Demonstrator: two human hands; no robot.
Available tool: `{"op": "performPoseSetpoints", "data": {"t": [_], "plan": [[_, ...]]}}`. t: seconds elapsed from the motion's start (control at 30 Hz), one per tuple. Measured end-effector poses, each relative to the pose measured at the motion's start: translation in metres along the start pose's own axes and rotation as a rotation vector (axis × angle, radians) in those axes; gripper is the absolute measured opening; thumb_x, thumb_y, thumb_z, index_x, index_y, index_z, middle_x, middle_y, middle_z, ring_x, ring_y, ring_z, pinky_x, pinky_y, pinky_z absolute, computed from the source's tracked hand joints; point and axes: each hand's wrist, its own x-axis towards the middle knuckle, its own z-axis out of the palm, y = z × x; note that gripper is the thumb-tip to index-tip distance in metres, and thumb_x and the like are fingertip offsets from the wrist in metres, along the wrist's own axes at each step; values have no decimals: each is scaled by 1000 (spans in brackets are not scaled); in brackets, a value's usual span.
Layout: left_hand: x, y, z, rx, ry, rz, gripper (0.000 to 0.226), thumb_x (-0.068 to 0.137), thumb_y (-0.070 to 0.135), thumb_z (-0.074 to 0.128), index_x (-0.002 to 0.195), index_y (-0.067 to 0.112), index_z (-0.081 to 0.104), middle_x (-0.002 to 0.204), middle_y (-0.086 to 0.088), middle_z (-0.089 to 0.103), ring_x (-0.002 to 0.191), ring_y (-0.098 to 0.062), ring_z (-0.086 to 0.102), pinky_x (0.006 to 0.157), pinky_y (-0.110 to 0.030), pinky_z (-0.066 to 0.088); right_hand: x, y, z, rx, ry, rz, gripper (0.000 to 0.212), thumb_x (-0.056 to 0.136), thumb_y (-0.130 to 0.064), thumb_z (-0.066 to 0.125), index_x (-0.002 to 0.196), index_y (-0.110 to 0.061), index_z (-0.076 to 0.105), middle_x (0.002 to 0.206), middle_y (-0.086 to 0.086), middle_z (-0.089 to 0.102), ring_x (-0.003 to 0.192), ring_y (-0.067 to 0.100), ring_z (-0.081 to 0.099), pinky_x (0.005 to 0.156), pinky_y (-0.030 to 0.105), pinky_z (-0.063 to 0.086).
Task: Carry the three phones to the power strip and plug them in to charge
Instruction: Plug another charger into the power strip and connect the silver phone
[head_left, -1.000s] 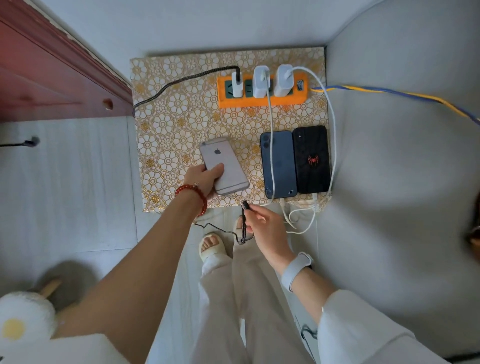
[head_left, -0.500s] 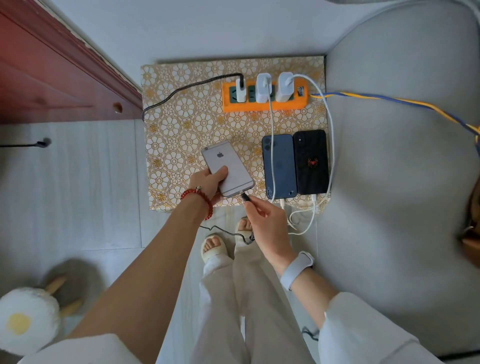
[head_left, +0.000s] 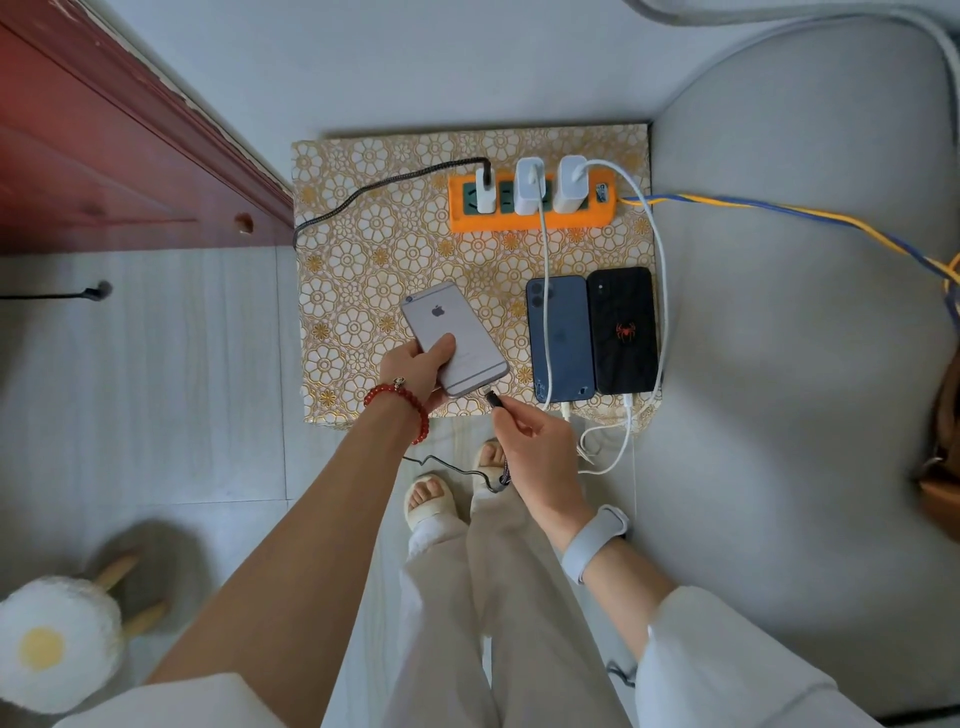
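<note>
Patterned board (head_left: 363, 270), gold flowers on white, lies on the floor between the red wooden frame (head_left: 104, 171) and the grey cushion (head_left: 779, 364); it bears everything that matters here. Orange power strip (head_left: 530, 221) sits along its far edge, carrying three white adapters: the left one feeds a black braided cable (head_left: 363, 192), the other two feed white cables (head_left: 545, 291). Blue phone (head_left: 558, 338) and black phone (head_left: 623, 332) with a red spider mark lie face down, side by side and touching, near the board's right edge, long axes running from me toward the strip; white cables appear to reach the near end of each, so I judge both already plugged in. Silver phone (head_left: 457, 332), the third, lies face down to their left, its long axis slanting from far-left to near-right, its port end nearest me. My left hand (head_left: 415, 369) holds its near-left edge, thumb across the back. My right hand (head_left: 535, 441) pinches the black cable's connector (head_left: 491, 399) between thumb and fingers, tip pointing up-left at the port. Connector and port are just apart or barely touching; I cannot tell which. Right hand is the nearer to the port, and the coming push, as I judge it, must run along the phone's slanted axis. No containers present.
</note>
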Motion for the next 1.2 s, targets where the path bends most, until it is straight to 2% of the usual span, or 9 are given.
{"op": "performPoseSetpoints", "data": {"t": [0.27,0.4,0.5,0.6,0.73,0.87,1.0,1.13,1.2], "plan": [[-3,-2,1,132,-17,96,24,85,14,58,107,4,55,83,-5,61,67,-15,60,54,-25,56,3,-1,6,-13,-17,13,23,84,-16,51,73,0,62,50,11,47,54,14,36,55,31,35],[0,-2,-2,28,31,62,16,85,15,58,99,8,55,79,-2,60,67,-14,60,45,-20,54,4,-1,4,2,-35,21,20,84,-15,50,73,-5,64,45,-9,43,48,9,32,52,29,32],[1,-1,-6,34,44,51,19,85,16,59,101,8,54,80,-3,60,69,-14,59,49,-23,54,5,-2,2,11,-34,21,19,84,-14,51,79,-1,63,56,6,48,54,13,35,54,31,32],[1,-1,-7,27,39,59,19,84,16,59,101,8,54,79,-2,60,69,-14,60,43,-18,52,5,-1,4,-28,-57,13,20,83,-16,50,75,-4,64,51,1,44,52,13,34,54,29,31],[2,-2,-6,55,40,61,23,84,17,59,104,6,54,80,-3,61,70,-16,60,57,-27,55,6,-2,5,-50,-72,19,19,84,-18,50,77,-11,67,42,-11,42,48,8,35,51,26,31],[3,-3,-6,28,49,53,17,85,17,59,98,7,54,78,-3,60,70,-16,59,64,-31,52,6,-2,4,-49,-66,4,20,83,-18,50,83,-2,62,54,3,46,53,11,32,55,30,30],[2,-2,-7,29,48,50,15,85,17,59,95,9,53,78,-2,60,70,-15,59,55,-26,53,4,-1,3,-67,-71,9,18,83,-19,50,78,-8,64,48,-3,45,49,8,32,53,26,32],[0,0,-7,25,51,49,14,85,17,59,95,9,53,77,-1,59,69,-14,59,49,-23,53,5,-2,5,-50,-62,18,17,82,-20,50,85,-5,58,53,13,48,51,9,33,53,29,30],[-1,2,-7,29,53,53,14,85,17,58,96,8,53,77,-2,59,69,-14,58,51,-24,53,6,-3,6,-72,-67,22,17,81,-23,50,85,-10,60,50,5,46,49,9,35,52,29,32]]}}
